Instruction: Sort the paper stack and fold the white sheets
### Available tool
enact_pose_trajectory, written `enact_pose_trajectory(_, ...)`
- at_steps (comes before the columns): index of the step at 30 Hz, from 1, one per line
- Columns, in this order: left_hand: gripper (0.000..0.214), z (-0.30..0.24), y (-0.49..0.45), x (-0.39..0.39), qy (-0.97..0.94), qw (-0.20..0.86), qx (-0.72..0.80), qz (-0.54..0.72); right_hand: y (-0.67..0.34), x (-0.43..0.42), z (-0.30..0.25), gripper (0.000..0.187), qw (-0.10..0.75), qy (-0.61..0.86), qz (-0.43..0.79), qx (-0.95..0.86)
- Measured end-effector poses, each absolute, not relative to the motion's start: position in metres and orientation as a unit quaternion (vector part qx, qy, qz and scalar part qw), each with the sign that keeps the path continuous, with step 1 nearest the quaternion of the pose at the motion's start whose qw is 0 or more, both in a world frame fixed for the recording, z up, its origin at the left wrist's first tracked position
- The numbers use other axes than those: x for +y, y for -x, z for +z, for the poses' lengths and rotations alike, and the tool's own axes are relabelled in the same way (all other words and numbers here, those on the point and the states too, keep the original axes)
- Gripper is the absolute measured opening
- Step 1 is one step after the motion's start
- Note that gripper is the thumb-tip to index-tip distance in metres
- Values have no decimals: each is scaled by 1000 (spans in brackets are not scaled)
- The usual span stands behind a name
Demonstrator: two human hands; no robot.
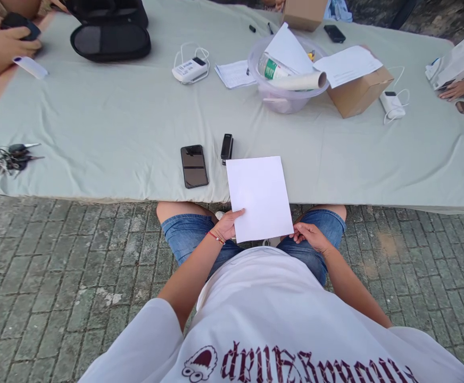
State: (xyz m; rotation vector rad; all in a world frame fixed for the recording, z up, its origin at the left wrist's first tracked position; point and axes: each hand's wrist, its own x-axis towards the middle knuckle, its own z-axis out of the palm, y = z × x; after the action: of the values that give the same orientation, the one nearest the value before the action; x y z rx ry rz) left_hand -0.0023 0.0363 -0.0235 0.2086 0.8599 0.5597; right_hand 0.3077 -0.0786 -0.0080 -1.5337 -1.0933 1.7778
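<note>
A blank white sheet of paper [261,199] lies partly over the table's front edge, its near part above my lap. My left hand [228,224] grips its left edge, thumb on top and fingers hidden underneath. At the lower right corner, my right hand [307,235] has its fingers curled and closed on the paper's edge. Just beyond the sheet's upper left corner is a small black stapler [226,147]. Left of that, a black smartphone [194,166] rests face up.
The cloth-covered table [136,143] bears a bunch of keys [16,158], a black case [112,40], a white device with cord [191,69], a plastic basin [283,103] and a cardboard box [359,94]. Other people's hands [0,45] show at both sides.
</note>
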Motion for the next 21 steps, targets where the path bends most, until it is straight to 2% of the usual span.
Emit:
enact_pose_trajectory(3,39,-25,2,36,-98,860,420,273,-307,-77,-6,43,288,578,652,-398)
enact_pose_trajectory(12,37,-28,3,36,-123,850,425,287,-308,-73,-9,38,227,583,639,-447)
enact_pose_trajectory(21,33,-26,1,36,-120,847,430,288,-304,-71,-12,38,228,604,627,-436)
